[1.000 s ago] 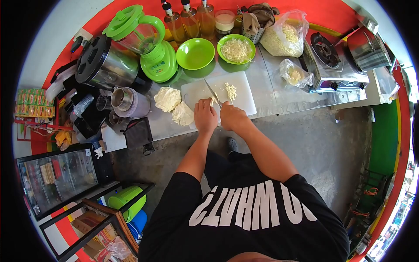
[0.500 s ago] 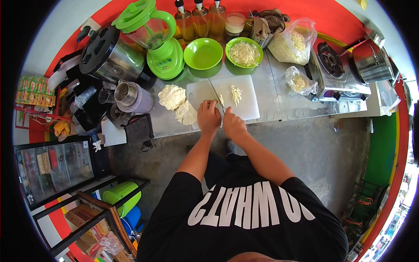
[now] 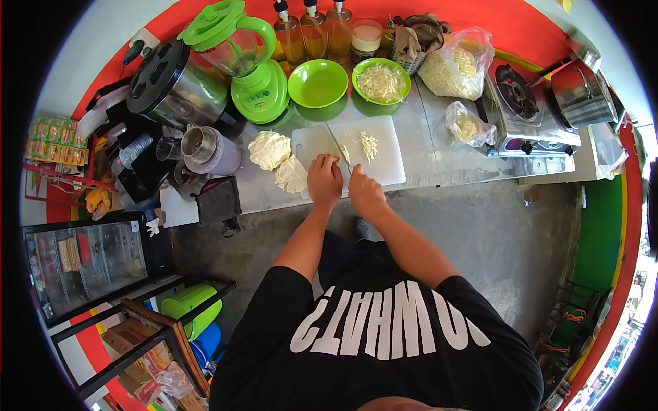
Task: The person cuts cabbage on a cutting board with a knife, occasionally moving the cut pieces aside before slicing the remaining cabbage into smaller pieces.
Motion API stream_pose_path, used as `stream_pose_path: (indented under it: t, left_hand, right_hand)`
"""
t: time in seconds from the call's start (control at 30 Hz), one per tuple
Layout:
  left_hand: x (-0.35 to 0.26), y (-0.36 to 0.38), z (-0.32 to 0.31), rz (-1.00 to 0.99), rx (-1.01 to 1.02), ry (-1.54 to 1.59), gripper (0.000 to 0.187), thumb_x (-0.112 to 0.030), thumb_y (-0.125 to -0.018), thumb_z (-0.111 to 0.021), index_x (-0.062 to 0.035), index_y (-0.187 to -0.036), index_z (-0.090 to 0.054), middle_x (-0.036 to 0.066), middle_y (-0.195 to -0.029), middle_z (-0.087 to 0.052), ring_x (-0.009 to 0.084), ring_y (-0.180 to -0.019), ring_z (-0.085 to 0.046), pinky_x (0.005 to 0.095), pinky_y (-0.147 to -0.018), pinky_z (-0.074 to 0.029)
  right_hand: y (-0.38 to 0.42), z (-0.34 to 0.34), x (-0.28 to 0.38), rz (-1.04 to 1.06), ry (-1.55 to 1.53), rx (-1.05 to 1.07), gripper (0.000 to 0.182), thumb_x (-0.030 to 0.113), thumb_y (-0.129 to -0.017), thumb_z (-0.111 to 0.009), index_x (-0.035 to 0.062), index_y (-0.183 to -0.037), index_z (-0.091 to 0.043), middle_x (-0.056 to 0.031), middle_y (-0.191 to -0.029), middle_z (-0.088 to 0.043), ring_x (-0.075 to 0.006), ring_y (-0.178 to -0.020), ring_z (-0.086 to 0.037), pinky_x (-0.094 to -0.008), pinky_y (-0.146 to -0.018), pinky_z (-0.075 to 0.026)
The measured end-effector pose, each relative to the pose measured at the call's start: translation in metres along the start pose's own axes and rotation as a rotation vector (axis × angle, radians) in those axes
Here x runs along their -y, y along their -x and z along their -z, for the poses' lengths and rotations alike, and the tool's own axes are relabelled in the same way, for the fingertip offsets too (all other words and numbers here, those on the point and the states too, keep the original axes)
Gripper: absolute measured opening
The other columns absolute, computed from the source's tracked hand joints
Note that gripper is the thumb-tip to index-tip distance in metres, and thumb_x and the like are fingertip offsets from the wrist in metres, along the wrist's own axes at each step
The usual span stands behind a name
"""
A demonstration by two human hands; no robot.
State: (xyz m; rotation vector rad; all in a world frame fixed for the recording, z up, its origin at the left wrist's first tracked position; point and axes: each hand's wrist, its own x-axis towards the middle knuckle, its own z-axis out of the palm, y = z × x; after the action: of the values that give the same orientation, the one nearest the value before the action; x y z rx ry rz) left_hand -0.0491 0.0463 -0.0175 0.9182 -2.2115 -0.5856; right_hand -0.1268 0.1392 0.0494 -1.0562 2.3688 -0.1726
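Observation:
My right hand (image 3: 367, 192) is closed around the handle of a knife (image 3: 339, 145), whose blade points away from me over the white cutting board (image 3: 391, 168). Just left of the blade, my left hand (image 3: 325, 181) rests on the board's near part with fingers curled down; whatever lies beneath them is hidden. A few pale shreds, apparently cabbage, lie right beside the blade. Farther right on the board is a small pile of shredded cabbage (image 3: 368, 146). Left of the board sit a pale cabbage piece (image 3: 269, 150) and some loose cabbage leaves (image 3: 291, 175).
Behind the board stand an empty green bowl (image 3: 317, 83), a green bowl of shreds (image 3: 382, 82) and a green blender (image 3: 259, 92). To the right are a bag of shredded cabbage (image 3: 456, 72), a smaller plastic bag (image 3: 469, 125) and a gas stove (image 3: 528, 116). Oil bottles line the wall.
The view has shifted slightly. Both hands stay at nearly the same place on the board, the right still around the knife handle.

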Motion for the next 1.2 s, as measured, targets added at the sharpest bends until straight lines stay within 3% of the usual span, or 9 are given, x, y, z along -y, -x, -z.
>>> stream_pose_path:
  t: [0.27, 0.33, 0.43, 0.53, 0.6, 0.63, 0.7, 0.83, 1.2]
  left_hand:
    - [0.003, -0.010, 0.010, 0.043, 0.157, 0.053, 0.010, -0.006, -0.092, -0.060, -0.0105, -0.098, -0.066, 0.008, -0.101, -0.064, 0.0343, -0.096, -0.062, 0.0457, -0.080, -0.050]
    - [0.003, -0.013, 0.011, 0.052, 0.191, 0.059, 0.011, -0.006, -0.092, -0.059, -0.0112, -0.099, -0.065, 0.008, -0.101, -0.064, 0.0344, -0.097, -0.062, 0.0458, -0.080, -0.050]
    - [0.006, -0.021, 0.017, 0.044, 0.296, 0.021, 0.014, -0.005, -0.093, -0.059, -0.0123, -0.103, -0.065, 0.008, -0.101, -0.063, 0.0348, -0.096, -0.062, 0.0461, -0.080, -0.051]
    - [0.014, -0.035, 0.022, 0.023, 0.441, 0.034, 0.016, -0.005, -0.091, -0.060, -0.0119, -0.105, -0.064, 0.008, -0.100, -0.062, 0.0351, -0.095, -0.062, 0.0463, -0.080, -0.051]
    - [0.022, -0.041, 0.029, -0.215, 0.506, -0.052, 0.015, -0.005, -0.091, -0.060, -0.0103, -0.103, -0.065, 0.010, -0.100, -0.062, 0.0345, -0.099, -0.061, 0.0466, -0.082, -0.051]
    - [0.026, -0.044, 0.032, -0.229, 0.522, -0.048, 0.015, -0.005, -0.091, -0.060, -0.0103, -0.103, -0.065, 0.010, -0.100, -0.062, 0.0345, -0.099, -0.061, 0.0466, -0.082, -0.051]
    - [0.034, -0.048, 0.034, -0.384, 0.519, -0.033, 0.018, -0.003, -0.088, -0.061, -0.0093, -0.104, -0.065, 0.009, -0.099, -0.062, 0.0331, -0.099, -0.059, 0.0451, -0.085, -0.050]
    - [0.043, -0.051, 0.031, -0.428, 0.526, 0.064, 0.018, -0.002, -0.087, -0.061, -0.0082, -0.104, -0.065, 0.009, -0.098, -0.061, 0.0327, -0.097, -0.058, 0.0442, -0.086, -0.050]
    - [0.051, -0.036, 0.028, -0.526, 0.276, 0.046, 0.015, -0.008, -0.085, -0.067, -0.0100, -0.100, -0.067, 0.005, -0.099, -0.062, 0.0276, -0.098, -0.058, 0.0412, -0.084, -0.048]
  right_hand:
    - [0.015, 0.007, -0.004, -0.002, -0.014, 0.048, 0.024, 0.006, -0.095, -0.053, -0.0047, -0.115, -0.045, -0.0295, -0.097, -0.072, -0.0442, -0.094, -0.073, -0.0492, -0.083, -0.059]
    - [0.017, -0.008, -0.008, -0.056, 0.012, 0.038, 0.024, 0.008, -0.097, -0.052, -0.0020, -0.118, -0.047, -0.0249, -0.099, -0.074, -0.0387, -0.095, -0.075, -0.0454, -0.083, -0.060]
    - [0.012, -0.010, -0.006, -0.092, -0.014, 0.034, 0.025, 0.009, -0.098, -0.050, -0.0020, -0.120, -0.043, -0.0275, -0.099, -0.073, -0.0417, -0.097, -0.073, -0.0486, -0.081, -0.059]
    - [0.012, 0.005, 0.004, -0.071, 0.060, 0.058, 0.026, 0.010, -0.098, -0.050, -0.0013, -0.120, -0.043, -0.0261, -0.100, -0.073, -0.0393, -0.094, -0.074, -0.0467, -0.079, -0.059]
    - [0.019, 0.015, 0.013, -0.103, 0.056, 0.069, 0.026, 0.011, -0.098, -0.050, -0.0010, -0.120, -0.044, -0.0254, -0.100, -0.073, -0.0386, -0.092, -0.074, -0.0459, -0.078, -0.059]
    - [0.021, 0.017, 0.016, -0.120, 0.063, 0.075, 0.025, 0.012, -0.099, -0.050, -0.0008, -0.120, -0.045, -0.0248, -0.099, -0.074, -0.0379, -0.091, -0.075, -0.0451, -0.077, -0.059]
    - [0.029, 0.009, 0.022, -0.150, 0.074, 0.062, 0.026, 0.013, -0.099, -0.051, -0.0006, -0.121, -0.046, -0.0221, -0.098, -0.075, -0.0352, -0.091, -0.075, -0.0438, -0.078, -0.060]
    - [0.030, -0.019, 0.028, -0.235, 0.071, 0.030, 0.027, 0.012, -0.098, -0.052, -0.0009, -0.121, -0.048, -0.0186, -0.096, -0.076, -0.0310, -0.089, -0.076, -0.0420, -0.077, -0.060]
    - [0.040, -0.019, 0.032, -0.173, 0.082, 0.006, 0.032, 0.011, -0.098, -0.051, -0.0035, -0.126, -0.046, -0.0217, -0.097, -0.075, -0.0343, -0.090, -0.076, -0.0445, -0.075, -0.060]
